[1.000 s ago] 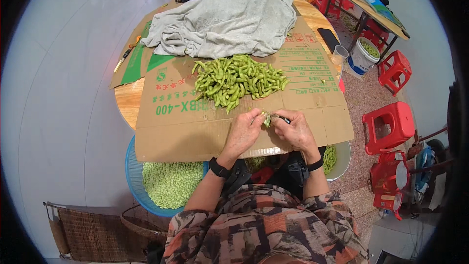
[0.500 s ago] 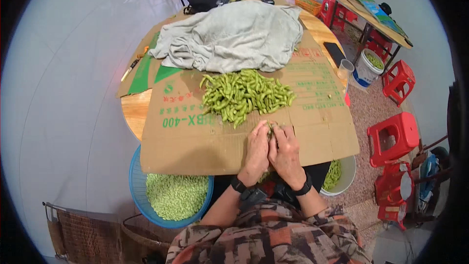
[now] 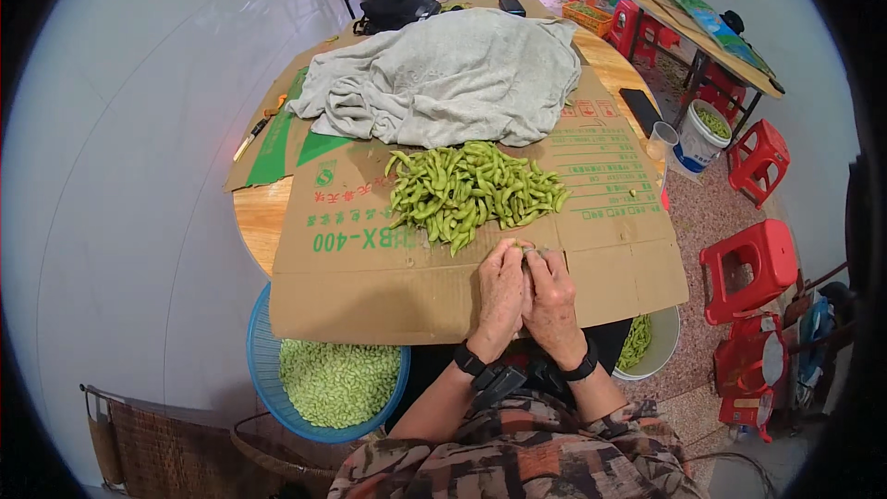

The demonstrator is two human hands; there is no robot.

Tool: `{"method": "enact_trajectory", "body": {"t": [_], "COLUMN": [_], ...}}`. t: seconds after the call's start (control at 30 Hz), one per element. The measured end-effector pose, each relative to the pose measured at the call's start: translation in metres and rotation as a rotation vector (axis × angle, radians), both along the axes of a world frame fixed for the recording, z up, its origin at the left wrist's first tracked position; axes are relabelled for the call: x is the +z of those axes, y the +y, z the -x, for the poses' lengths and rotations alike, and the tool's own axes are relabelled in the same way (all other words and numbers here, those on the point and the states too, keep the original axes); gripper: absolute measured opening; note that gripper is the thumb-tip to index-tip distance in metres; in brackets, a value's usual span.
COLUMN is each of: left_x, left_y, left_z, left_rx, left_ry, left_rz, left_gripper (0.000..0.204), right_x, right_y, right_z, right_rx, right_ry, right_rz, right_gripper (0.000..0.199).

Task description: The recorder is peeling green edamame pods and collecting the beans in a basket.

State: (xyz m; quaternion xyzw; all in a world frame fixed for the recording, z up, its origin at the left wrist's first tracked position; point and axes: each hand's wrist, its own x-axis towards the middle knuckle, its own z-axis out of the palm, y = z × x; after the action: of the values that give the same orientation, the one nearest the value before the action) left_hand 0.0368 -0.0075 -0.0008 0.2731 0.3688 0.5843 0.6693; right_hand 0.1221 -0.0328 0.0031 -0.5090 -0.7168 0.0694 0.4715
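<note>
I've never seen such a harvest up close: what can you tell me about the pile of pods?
The pile of pods is a loose, low heap, yellowish green, of many slim, slightly curved, bumpy pieces. They overlap at all angles, with some poking out around the edges. It rests directly on the printed cardboard, just on the near side of the grey cloth; whether it touches the cloth is hard to tell. The left hand and right hand are close by its near edge.

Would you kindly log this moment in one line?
left hand: pinching green piece, mostly hidden | right hand: same piece | pods: piled on cardboard | beans: in blue basket, left
</note>
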Motion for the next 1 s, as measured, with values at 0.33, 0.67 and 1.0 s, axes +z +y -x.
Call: {"method": "enact_trajectory", "body": {"t": [0.33, 0.67, 1.0], "left_x": [-0.014, 0.002, -0.003], "left_y": [-0.001, 0.012, 0.012], "left_z": [0.001, 0.026, 0.036], "left_rx": [0.007, -0.355, -0.365], "left_ry": [-0.011, 0.006, -0.170], "left_rz": [-0.080, 0.080, 0.043], "left_gripper": [0.019, 0.019, 0.015], "right_x": [0.007, 0.026, 0.024], "right_y": [0.013, 0.024, 0.019], "right_z": [0.005, -0.029, -0.021], "right_rx": [-0.084, 0.219, 0.220], "right_ry": [0.026, 0.987, 0.892], "right_rz": [-0.107, 0.699, 0.685], "right_gripper": [0.029, 0.014, 0.013]}}
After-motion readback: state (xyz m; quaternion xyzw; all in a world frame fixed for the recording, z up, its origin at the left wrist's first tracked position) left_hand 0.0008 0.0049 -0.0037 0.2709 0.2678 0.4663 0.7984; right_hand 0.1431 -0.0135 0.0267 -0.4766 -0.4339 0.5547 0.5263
